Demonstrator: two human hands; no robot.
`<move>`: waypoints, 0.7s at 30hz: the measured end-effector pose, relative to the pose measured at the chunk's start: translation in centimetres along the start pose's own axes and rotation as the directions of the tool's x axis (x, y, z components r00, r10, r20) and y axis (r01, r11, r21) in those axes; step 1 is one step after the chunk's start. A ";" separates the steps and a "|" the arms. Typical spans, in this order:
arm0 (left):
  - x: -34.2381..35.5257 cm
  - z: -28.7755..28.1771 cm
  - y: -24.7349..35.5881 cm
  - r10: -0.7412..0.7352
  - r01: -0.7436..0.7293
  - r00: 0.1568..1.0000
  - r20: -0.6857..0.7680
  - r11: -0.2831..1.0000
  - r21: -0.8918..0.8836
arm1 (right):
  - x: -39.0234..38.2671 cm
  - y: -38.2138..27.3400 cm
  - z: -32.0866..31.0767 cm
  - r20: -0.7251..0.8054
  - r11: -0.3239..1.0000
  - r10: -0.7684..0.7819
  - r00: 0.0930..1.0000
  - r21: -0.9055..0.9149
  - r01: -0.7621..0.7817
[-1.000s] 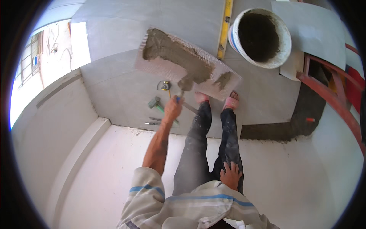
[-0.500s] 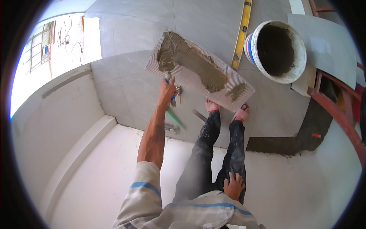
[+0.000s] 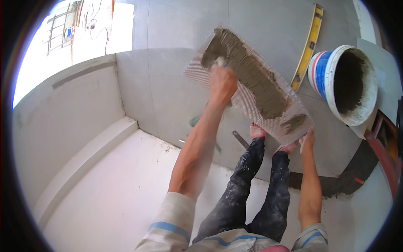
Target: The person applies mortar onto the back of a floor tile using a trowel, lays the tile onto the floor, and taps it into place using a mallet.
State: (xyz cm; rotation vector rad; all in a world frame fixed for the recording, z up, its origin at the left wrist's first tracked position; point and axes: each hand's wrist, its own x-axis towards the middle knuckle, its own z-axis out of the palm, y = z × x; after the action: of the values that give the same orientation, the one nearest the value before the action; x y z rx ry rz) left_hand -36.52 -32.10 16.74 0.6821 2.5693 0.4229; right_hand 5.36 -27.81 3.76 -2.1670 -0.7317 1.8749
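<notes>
My left hand (image 3: 222,84) is closed round the handle of a trowel (image 3: 219,61), blurred and partly hidden, over grey mortar (image 3: 258,88) spread along a ridged rectangular tile (image 3: 197,69). My right hand (image 3: 307,138) grips the tile's lower right corner. My feet in pink sandals (image 3: 257,131) are at the tile's near edge. A metal bar (image 3: 240,140) lies beside them; a green-handled tool (image 3: 194,121) is largely hidden by my left arm.
A mortar bucket (image 3: 348,84) stands at the right beside a yellow spirit level (image 3: 306,48). Grey tiles (image 3: 168,80) cover the floor. A red metal frame (image 3: 384,153) and loose tile (image 3: 386,71) are at the right, a low wall (image 3: 67,109) at the left, dark bare strip (image 3: 357,166) below the bucket.
My left hand with the trowel has moved up to the tile's far left end. My right hand has left my thigh and reached the tile's corner. The view has shifted.
</notes>
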 end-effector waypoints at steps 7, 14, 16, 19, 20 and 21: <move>3.2 0.9 -4.9 0.135 -0.161 0.983 0.123 0.958 0.238 | 1.5 0.9 3.3 -0.092 0.986 0.166 0.982 0.041 -0.163; -2.5 -0.6 -8.3 -0.276 0.278 0.960 0.050 0.960 -0.037 | 2.0 -0.3 1.4 -0.126 0.971 0.236 0.964 0.062 -0.230; -3.3 -0.8 -9.6 -0.333 0.333 0.943 0.012 0.940 -0.081 | 1.9 0.1 1.8 -0.119 0.976 0.216 0.969 0.029 -0.214; -4.0 -1.2 -11.9 -0.441 0.441 0.898 0.003 0.897 -0.035 | 1.2 0.3 2.0 -0.077 0.980 0.197 0.977 0.014 -0.196; -4.2 -1.2 -11.7 -0.527 0.540 0.837 0.147 0.753 -0.375 | 1.1 0.2 2.2 -0.043 0.981 0.193 0.980 0.031 -0.192; -4.5 -0.8 -11.4 -0.544 0.600 0.776 0.320 0.479 -0.640 | 1.4 0.3 1.8 -0.039 0.980 0.198 0.979 0.023 -0.197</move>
State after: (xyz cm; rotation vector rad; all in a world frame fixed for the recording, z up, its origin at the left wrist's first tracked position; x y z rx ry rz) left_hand -37.84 -44.12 14.43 -0.4563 2.0871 1.0464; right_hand 3.79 -27.72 2.09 -2.3350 -0.5049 1.9127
